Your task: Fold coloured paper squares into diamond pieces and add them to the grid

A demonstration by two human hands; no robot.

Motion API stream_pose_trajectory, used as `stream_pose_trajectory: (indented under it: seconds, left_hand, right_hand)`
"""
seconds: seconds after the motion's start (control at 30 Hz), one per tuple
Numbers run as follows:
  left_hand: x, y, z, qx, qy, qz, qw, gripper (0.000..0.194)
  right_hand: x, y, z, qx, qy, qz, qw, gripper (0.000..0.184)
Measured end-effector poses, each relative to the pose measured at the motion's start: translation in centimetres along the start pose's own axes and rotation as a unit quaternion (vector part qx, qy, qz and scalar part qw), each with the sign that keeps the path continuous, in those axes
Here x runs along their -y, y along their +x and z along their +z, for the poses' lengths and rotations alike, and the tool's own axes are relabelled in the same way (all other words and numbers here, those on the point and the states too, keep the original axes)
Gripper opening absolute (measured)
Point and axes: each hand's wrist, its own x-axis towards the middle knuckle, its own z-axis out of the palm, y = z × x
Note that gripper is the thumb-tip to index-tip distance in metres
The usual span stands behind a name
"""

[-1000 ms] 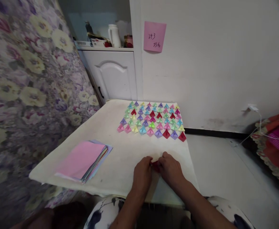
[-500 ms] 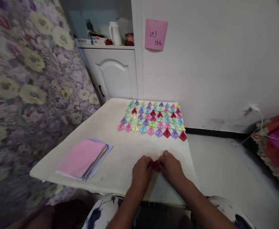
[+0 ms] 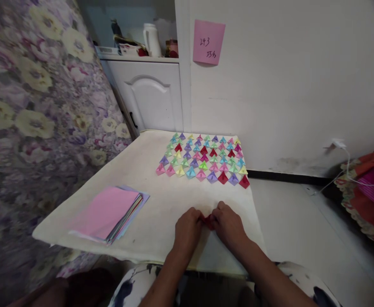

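A small folded piece of red paper (image 3: 209,221) is pinched between my two hands, just above or on the near part of the table. My left hand (image 3: 188,228) grips its left side with fingers closed. On its right side, my right hand (image 3: 228,221) is closed too, and most of the paper is hidden by my fingers. Beyond my hands, rows of small folded paper pieces (image 3: 212,177) in many colours lie on the table. To the left rests a stack of coloured paper sheets (image 3: 110,213), with pink on top.
The cream-covered table (image 3: 126,166) reaches back to the wall and a white cabinet (image 3: 151,100). A floral curtain (image 3: 46,128) hangs along the left. A pink note (image 3: 208,42) is on the wall. At right, a white cable (image 3: 348,160) runs from a plug.
The whole view has shifted slightly. Both hands keep their hold on the red paper, with hardly any visible movement.
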Motion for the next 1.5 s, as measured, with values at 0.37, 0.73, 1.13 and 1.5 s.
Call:
stream_pose_trajectory:
  seconds: [0.37, 0.73, 1.13, 1.5]
  left_hand:
    - [0.0, -0.1, 0.0, -0.008, -0.009, 0.012, 1.000, 0.014]
    - [0.2, -0.8, -1.2, 0.000, -0.022, 0.010, 1.000, 0.021]
    - [-0.7, -0.2, -0.6, 0.010, 0.013, -0.003, 1.000, 0.013]
    - [-1.0, -0.2, -0.9, 0.015, 0.018, -0.019, 1.000, 0.014]
  right_hand:
    - [0.2, -0.2, -0.2, 0.004, 0.019, 0.006, 1.000, 0.013]
    - [-3.8, -0.6, -2.1, 0.018, 0.101, 0.036, 0.994, 0.023]
    - [-2.6, -0.6, -0.2, 0.024, 0.059, 0.054, 0.997, 0.007]
    - [-2.5, -0.8, -0.4, 0.016, 0.060, 0.046, 0.997, 0.010]
